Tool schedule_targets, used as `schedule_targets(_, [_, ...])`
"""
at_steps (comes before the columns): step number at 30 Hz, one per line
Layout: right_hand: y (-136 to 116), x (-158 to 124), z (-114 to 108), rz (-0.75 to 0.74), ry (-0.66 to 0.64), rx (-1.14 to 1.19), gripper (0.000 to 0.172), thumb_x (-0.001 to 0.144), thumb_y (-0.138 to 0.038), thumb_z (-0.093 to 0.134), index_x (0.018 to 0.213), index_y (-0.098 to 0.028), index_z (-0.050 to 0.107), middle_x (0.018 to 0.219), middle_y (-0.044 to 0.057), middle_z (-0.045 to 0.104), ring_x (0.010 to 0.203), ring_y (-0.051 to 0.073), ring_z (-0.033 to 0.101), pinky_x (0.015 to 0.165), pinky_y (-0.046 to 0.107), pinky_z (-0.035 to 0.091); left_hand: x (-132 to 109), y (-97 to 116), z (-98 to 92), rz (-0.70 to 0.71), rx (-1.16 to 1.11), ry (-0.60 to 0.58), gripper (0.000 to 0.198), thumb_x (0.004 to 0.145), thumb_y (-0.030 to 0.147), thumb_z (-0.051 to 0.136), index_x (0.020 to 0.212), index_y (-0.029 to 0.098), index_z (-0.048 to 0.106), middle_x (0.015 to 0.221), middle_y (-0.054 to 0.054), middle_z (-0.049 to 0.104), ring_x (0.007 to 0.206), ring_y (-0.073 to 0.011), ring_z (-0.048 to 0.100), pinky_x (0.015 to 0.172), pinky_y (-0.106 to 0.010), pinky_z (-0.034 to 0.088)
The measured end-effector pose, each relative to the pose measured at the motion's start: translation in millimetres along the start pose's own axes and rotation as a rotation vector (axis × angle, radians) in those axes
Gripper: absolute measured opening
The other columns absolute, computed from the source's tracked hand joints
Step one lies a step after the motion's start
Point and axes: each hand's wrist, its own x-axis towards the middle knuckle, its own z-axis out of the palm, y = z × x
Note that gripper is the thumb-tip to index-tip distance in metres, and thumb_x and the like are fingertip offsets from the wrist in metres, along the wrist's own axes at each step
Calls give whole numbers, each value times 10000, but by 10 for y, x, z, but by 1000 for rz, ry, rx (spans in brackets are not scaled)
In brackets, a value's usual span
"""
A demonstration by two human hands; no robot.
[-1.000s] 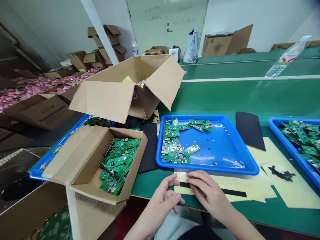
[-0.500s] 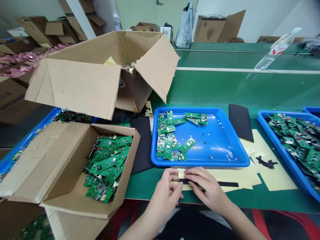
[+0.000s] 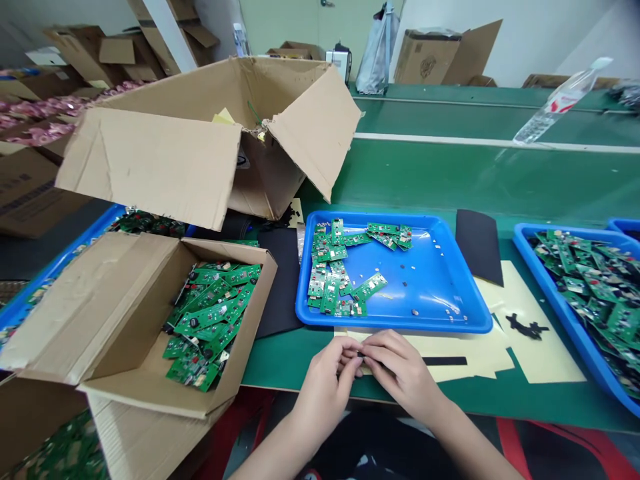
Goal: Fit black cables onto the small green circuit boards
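My left hand (image 3: 327, 379) and my right hand (image 3: 397, 369) meet at the near table edge, fingertips pinched together on the end of a black strip (image 3: 443, 361). That strip lies on a pale yellow backing sheet (image 3: 475, 357). Just beyond my hands sits a blue tray (image 3: 440, 293) holding several green circuit boards (image 3: 333, 277) along its left side. Both hands are closed in a pinch.
An open small carton of green boards (image 3: 210, 320) stands at the left, with a large open carton (image 3: 200, 140) behind it. Another blue tray of boards (image 3: 590, 287) is at the right. Black foam sheets (image 3: 479, 245) and a plastic bottle (image 3: 560, 100) lie on the green table.
My hands have come together: the left hand has closed in on the strip's end, and both now pinch it. The visible black strip has become shorter. The camera tilted down.
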Motion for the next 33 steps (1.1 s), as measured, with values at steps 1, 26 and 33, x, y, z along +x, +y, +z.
schedule_targets(1, [-2, 0, 1, -13, 3, 3, 215, 893, -95, 492, 1019, -208, 624, 907, 85, 668, 804, 200, 622, 672, 351, 550, -7, -5, 8, 4, -5, 10, 113, 860, 211, 473, 930, 191, 559, 792, -37, 637, 694, -161, 633, 673, -282, 524])
schedule_targets(26, [50, -135, -161, 244, 196, 406, 131, 930, -262, 462, 872, -208, 566, 827, 56, 680, 776, 173, 664, 675, 284, 553, -108, 160, 60, -82, 209, 235, 174, 774, 263, 527, 890, 157, 602, 663, 11, 559, 536, -109, 534, 528, -227, 430])
schedule_targets(33, [212, -439, -407, 541, 546, 805, 141, 927, -346, 487, 853, -229, 511, 799, 40, 678, 778, 175, 672, 710, 336, 568, -118, 172, -35, -72, 427, 267, 175, 710, 177, 525, 829, 176, 653, 580, 37, 509, 467, -108, 433, 512, -238, 374])
